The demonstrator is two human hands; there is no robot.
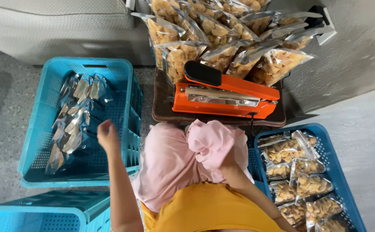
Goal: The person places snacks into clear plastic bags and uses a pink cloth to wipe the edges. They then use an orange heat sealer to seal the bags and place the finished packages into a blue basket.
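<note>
From the head camera, looking straight down: the left hand (108,134) hangs over the inner edge of the left teal crate (37,129), fingers loosely curled and holding nothing that I can see. Just beyond it lies a row of empty clear pouches (73,116), overlapping along the crate floor. The right hand is out of sight; that forearm runs down into the pink fabric (183,154) over the lap, so whether it is open or closed, I cannot tell.

Dead ahead sits the orange impulse sealer (226,95) on a dark tray (164,109), arm raised at the left end. Behind it, filled snack bags (222,38) are stacked high and leaning. To the right, a blue crate (340,172) holds more filled bags (299,172), lying flat.

Risks as I judge them: the pouches are slippery and overlapped, so a loose pinch could lift two at once or drop one through the grip. The leaning stack behind the sealer could slide onto the sealing bar if the tray is bumped.
</note>
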